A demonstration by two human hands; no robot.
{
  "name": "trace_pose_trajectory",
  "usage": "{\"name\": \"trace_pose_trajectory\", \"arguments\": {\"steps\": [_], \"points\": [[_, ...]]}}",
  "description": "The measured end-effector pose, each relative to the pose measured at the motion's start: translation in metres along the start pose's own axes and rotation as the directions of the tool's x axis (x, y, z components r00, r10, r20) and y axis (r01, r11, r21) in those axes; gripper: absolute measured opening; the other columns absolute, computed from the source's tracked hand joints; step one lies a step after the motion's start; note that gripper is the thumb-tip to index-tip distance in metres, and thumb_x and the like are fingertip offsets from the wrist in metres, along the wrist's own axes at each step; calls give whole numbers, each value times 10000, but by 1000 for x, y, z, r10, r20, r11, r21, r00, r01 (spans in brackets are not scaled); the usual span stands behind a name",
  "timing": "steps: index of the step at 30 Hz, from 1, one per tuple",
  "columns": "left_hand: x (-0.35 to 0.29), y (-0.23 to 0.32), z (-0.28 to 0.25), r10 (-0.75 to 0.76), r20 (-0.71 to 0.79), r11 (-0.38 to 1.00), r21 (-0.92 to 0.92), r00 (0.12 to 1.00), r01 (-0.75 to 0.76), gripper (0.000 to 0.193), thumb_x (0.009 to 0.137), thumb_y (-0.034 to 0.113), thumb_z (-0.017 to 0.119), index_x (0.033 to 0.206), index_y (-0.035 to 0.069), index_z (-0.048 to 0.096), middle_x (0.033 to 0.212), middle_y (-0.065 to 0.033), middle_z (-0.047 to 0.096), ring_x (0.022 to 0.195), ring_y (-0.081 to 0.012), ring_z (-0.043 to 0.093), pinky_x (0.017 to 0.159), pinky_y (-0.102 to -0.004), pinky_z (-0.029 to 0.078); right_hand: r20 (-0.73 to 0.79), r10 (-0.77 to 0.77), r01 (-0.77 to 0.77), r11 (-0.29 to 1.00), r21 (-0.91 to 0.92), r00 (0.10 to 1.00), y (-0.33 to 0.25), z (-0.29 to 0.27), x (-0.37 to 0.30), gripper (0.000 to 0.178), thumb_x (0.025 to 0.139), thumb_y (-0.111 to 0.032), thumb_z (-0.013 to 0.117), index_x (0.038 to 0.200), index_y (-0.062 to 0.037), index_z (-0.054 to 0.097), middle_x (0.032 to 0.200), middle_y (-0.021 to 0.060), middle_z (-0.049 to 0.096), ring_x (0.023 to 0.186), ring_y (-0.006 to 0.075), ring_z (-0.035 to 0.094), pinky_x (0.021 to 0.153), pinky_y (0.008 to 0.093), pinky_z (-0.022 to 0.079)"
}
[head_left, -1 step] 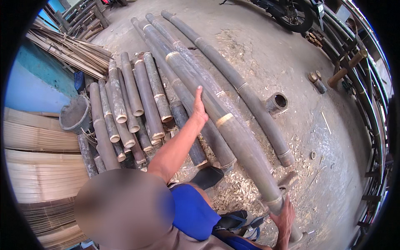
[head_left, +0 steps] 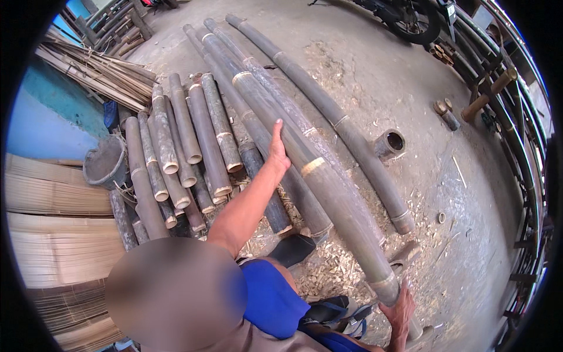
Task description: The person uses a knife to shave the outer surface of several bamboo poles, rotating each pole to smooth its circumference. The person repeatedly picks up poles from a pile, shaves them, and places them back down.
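A long grey-brown bamboo pole [head_left: 340, 205] with pale node rings slants from the far left down to the near right. Against its left side lies my left hand [head_left: 280, 154], thumb stretched along the top and fingers hidden underneath, gripping it near a pale ring. My right hand [head_left: 402, 306] is closed round the pole's near end, its fingers partly hidden. Beneath that end are a short bamboo piece [head_left: 406, 253] and another bamboo length, partly covered. Other long bamboo poles [head_left: 293, 196] run alongside on the floor.
Cut bamboo lengths [head_left: 208, 138] lie piled at left, beside a grey bucket [head_left: 105, 161] and woven slats [head_left: 61, 240]. A separate pole [head_left: 328, 111] and a hollow stub [head_left: 390, 144] are at right. Wood chips [head_left: 346, 258] litter the floor. A motorbike [head_left: 407, 23] stands far right.
The bamboo pole has shifted very slightly left and away, and my left hand has moved with it. My right hand stays at the near end.
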State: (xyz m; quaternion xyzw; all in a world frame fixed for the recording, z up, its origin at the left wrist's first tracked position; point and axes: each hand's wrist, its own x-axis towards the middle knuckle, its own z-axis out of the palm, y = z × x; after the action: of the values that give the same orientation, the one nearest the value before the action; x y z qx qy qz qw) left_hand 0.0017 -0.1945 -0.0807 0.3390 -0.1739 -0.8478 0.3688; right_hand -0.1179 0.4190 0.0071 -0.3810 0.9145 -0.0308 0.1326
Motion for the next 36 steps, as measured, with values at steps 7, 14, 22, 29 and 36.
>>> {"name": "trace_pose_trajectory", "arguments": {"steps": [7,14,22,29,36], "points": [[28,22,-8,22,-128,994,106,992,-9,885,874,727,675,1472,84,563,1480,-165,597,1345,-348,569,1173,-560,412,105,-43,33,995,99,994,-62,-10,43,912,668,-377,902,1409,-6,520,1127,242,689,1044,453,681,864,545,557],[-63,-100,-6,-57,-152,977,194,987,86,896,844,467,845,1549,107,426,1466,-98,571,1313,-316,569,1143,-535,439,174,-93,70,989,134,980,-150,-39,145,761,747,-459,861,1267,4,557,1110,293,698,1011,448,712,822,531,582],[10,-35,-19,-72,-170,974,198,983,106,950,847,319,857,1569,2,326,1412,-231,551,1204,-378,644,997,-552,582,-107,-254,271,801,534,961,-155,-3,189,731,971,-472,715,1510,-26,505,1334,312,623,1209,495,626,1032,535,518],[96,27,-30,462,-122,712,642,878,-285,1003,837,170,860,1606,-10,242,1499,-215,499,1291,-375,591,1078,-507,527,-103,-73,91,977,193,992,-88,47,229,704,928,-444,760,1469,-49,543,1368,300,609,1235,474,622,1044,547,518],[92,-5,10,398,351,-612,790,847,-40,944,881,245,792,1674,229,279,1629,-281,351,1418,-473,476,1139,-568,442,63,1,-3,1000,24,998,-64,70,258,980,729,-403,902,1529,-123,409,1259,247,645,1169,466,647,985,542,532]]}}
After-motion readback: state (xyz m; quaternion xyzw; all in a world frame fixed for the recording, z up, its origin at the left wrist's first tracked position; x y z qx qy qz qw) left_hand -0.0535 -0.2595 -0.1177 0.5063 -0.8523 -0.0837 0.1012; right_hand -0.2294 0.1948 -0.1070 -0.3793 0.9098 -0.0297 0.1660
